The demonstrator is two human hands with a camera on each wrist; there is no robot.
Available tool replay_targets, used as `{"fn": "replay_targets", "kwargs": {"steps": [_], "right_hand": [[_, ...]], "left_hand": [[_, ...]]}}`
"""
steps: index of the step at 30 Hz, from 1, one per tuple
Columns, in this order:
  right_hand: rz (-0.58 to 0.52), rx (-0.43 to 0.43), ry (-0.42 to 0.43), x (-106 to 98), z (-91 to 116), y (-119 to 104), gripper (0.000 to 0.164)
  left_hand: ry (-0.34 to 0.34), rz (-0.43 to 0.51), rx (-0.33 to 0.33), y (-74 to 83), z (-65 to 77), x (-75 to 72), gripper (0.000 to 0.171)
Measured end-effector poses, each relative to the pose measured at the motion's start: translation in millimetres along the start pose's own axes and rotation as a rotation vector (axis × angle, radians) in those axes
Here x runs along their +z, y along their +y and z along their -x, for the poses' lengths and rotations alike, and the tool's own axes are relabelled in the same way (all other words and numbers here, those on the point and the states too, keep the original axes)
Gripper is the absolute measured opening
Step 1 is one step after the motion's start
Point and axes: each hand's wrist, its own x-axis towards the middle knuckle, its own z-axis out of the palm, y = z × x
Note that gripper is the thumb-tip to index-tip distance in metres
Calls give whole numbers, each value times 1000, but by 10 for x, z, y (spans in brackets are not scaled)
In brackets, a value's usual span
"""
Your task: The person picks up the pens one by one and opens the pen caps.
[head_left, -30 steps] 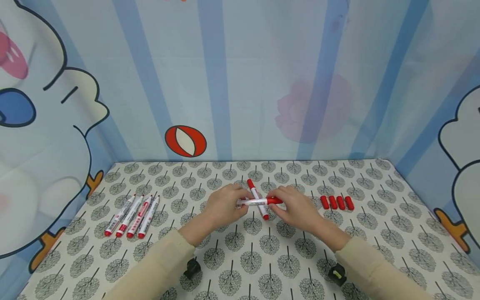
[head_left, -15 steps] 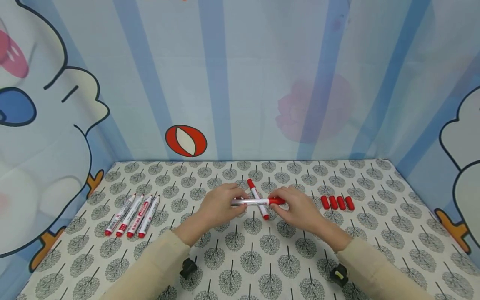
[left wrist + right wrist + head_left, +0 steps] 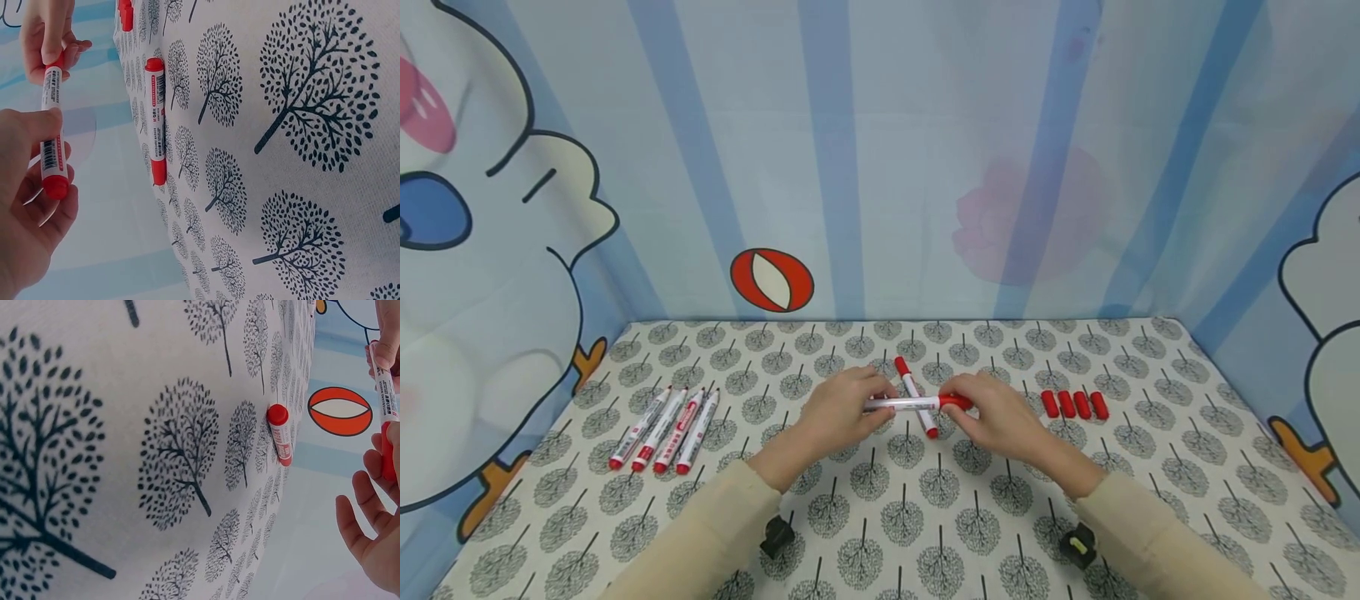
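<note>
A red-and-white whiteboard marker (image 3: pixel 917 403) is held level above the middle of the table, between both hands. My left hand (image 3: pixel 842 412) grips its white barrel near the plug end; in the left wrist view the red end plug (image 3: pixel 55 187) sticks out past the thumb. At the other end my right hand (image 3: pixel 996 414) pinches the red cap (image 3: pixel 388 459), which sits against the barrel. A second marker (image 3: pixel 927 423), with its red cap on, lies on the cloth just behind the held one, partly hidden by it.
Several uncapped markers (image 3: pixel 679 433) lie side by side at the left, tips pointing away. Several loose red caps (image 3: pixel 1082 406) stand in a row at the right. The tree-patterned tablecloth (image 3: pixel 902 525) meets a printed curtain (image 3: pixel 895 167) at the back.
Over the last second my left hand has slid a little to the left along the barrel, showing more of it. The right hand stays at the cap, shifted very slightly to the right.
</note>
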Motion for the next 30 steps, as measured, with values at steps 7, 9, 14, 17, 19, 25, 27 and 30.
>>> {"fn": "replay_targets", "kwargs": {"steps": [7,9,14,17,19,25,27,30], "right_hand": [[4,3,-24,-7,-19,-6,13],[5,1,-32,-7,-25,-5,12],[-8,-5,-45,-10,-30,4,11],[-18,0,-54,-16,-26,5,12],[-25,4,-61,-16,-25,5,12],[-47,-7,-69,-16,-16,15,10],[-61,-10,-75,-17,1,52,8],[-80,13,-79,-43,57,149,8]], "left_hand": [[71,14,23,-31,24,22,14],[86,13,32,-34,28,23,14],[117,-7,62,-27,36,21,14],[143,-23,86,-24,40,27,14],[162,-32,102,-25,40,34,13],[200,-52,154,-44,41,54,12],[213,-76,166,-75,50,47,12],[230,-99,145,-143,89,1,14]]}}
